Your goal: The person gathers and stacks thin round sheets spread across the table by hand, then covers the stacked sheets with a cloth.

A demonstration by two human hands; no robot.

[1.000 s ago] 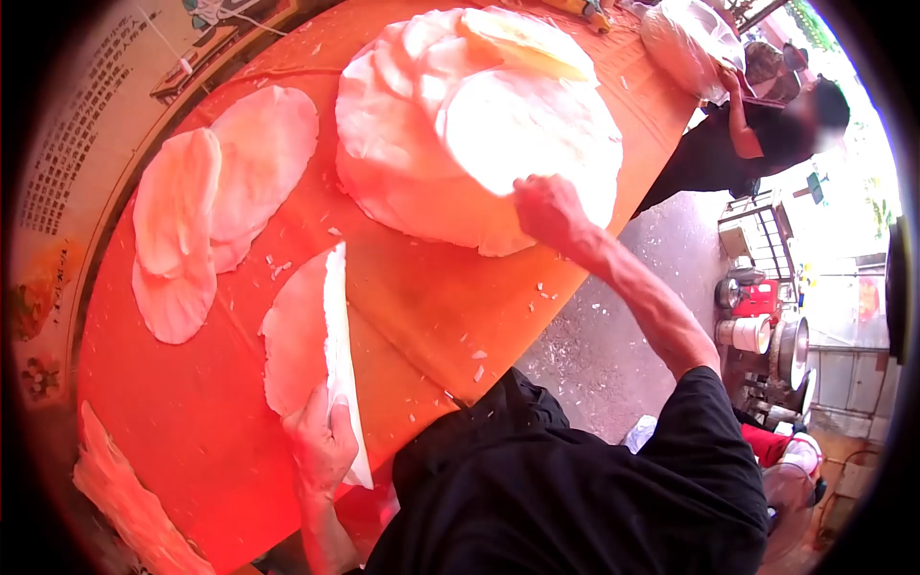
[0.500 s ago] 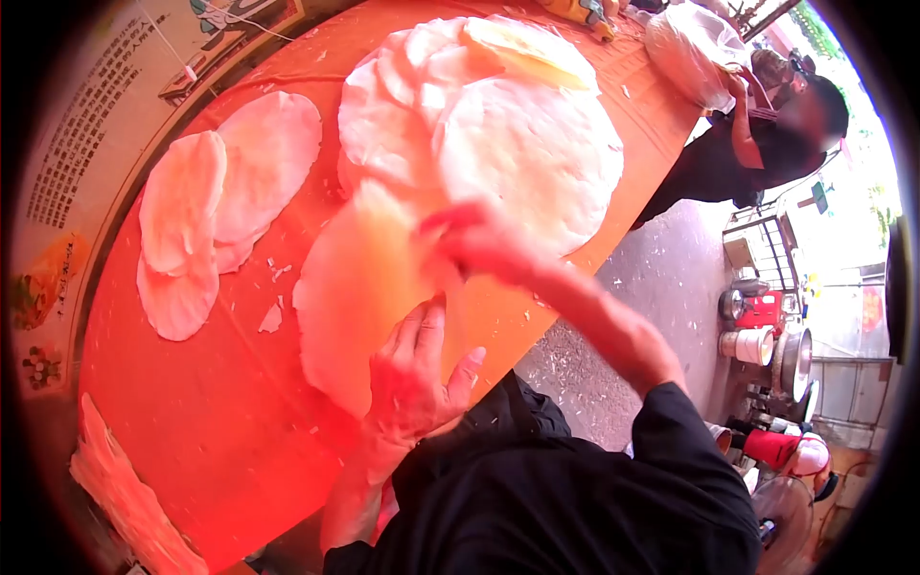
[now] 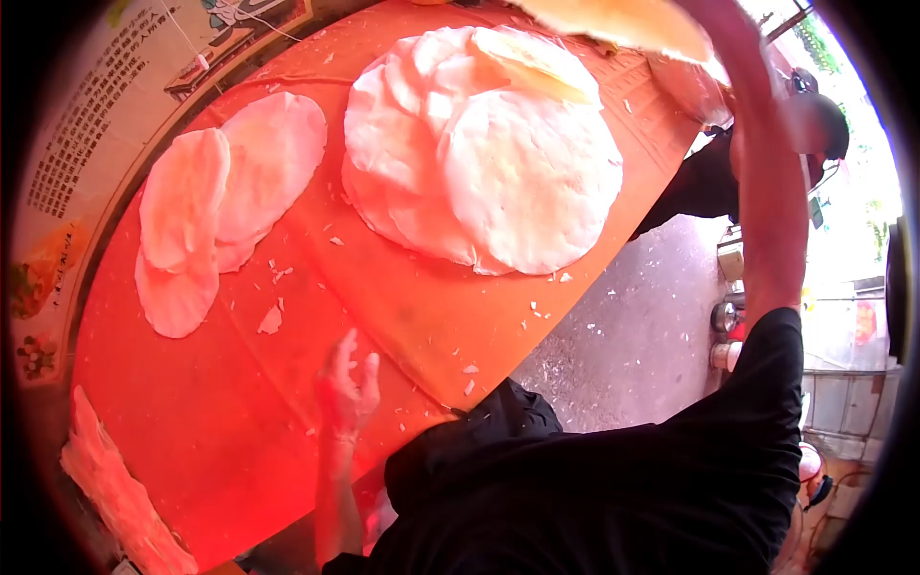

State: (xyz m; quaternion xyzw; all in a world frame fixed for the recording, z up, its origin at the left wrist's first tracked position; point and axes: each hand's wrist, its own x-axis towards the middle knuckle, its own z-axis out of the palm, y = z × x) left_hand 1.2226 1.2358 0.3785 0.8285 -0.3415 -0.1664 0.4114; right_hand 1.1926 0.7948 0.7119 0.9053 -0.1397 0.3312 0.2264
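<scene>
My left hand (image 3: 350,383) hovers over or rests lightly on the red table cover near my body, fingers apart and holding nothing. My right forearm (image 3: 774,211) reaches up to the top edge of the view, which cuts off most of the hand. At its end hangs a thin round sheet (image 3: 623,24), pale yellow and flatbread-like, gripped by the right hand and partly out of view. Below it lies a fanned pile of similar pale round sheets (image 3: 532,177). To the left, several overlapping sheets (image 3: 182,206) form a smaller group.
The red-covered table (image 3: 287,431) carries scattered pale flakes and a larger torn scrap (image 3: 271,319). A long pale rough strip (image 3: 125,489) lies at the lower left edge. A printed wall panel (image 3: 105,125) borders the left. Another person (image 3: 695,187) in dark clothes is beyond the table's right edge.
The sheet in front of me has been lifted from the table and carried up to the top right by my right hand. My left hand has let go and moved down and left.
</scene>
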